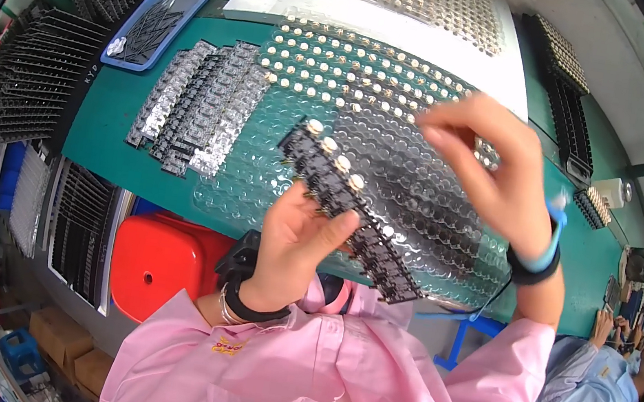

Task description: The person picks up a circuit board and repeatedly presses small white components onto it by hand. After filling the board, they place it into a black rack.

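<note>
My left hand (pixel 296 238) grips a long black strip (pixel 360 223) of joined frames from below, thumb on its upper face. The strip tilts down to the right, with several small round white parts (pixel 342 163) seated along its upper-left end. Over the clear blister tray (pixel 415 183), my right hand (pixel 499 168) hovers with thumb and forefinger pinched; whatever is between the tips is too small and blurred to make out. Rows of the same round parts (pixel 317 63) fill the tray's far rows, while its nearer pockets show none. A blue band circles my right wrist.
Left on the green table (pixel 107 117) lie black-and-silver strips (pixel 199 106), a blue tray (pixel 158 22) of thin black pieces, and racked black strips (pixel 39 75). A white board (pixel 268 0) with more parts stands behind. A red stool (pixel 156 268) is below; another person (pixel 601 380) works at right.
</note>
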Available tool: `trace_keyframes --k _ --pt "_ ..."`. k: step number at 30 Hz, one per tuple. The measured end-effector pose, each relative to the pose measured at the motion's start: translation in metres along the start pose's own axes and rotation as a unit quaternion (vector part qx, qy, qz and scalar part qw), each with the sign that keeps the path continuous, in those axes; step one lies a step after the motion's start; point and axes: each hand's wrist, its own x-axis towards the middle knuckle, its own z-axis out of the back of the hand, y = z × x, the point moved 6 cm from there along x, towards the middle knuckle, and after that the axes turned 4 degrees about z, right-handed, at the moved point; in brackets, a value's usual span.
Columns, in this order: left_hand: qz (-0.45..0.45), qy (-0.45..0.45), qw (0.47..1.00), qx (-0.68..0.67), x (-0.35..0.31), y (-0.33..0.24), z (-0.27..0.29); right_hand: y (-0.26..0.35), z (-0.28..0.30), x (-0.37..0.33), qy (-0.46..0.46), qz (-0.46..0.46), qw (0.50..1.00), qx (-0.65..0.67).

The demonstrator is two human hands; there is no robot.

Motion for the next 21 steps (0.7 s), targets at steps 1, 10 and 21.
trace_keyframes --k 1,10,21 --pt "-0.004 -0.003 1.000 -0.001 -0.003 -0.001 0.004 -0.006 -0.011 0.010 0.037 0.036 0.996 -0.076" --pt "-0.035 -0.030 0.999 0.002 -0.009 -0.009 0.025 -0.078 -0.074 0.031 0.129 0.143 0.961 -0.197" --pt "-0.030 -0.027 0.999 -0.001 -0.001 -0.010 0.017 -0.069 -0.059 0.023 0.084 0.103 0.982 -0.136"
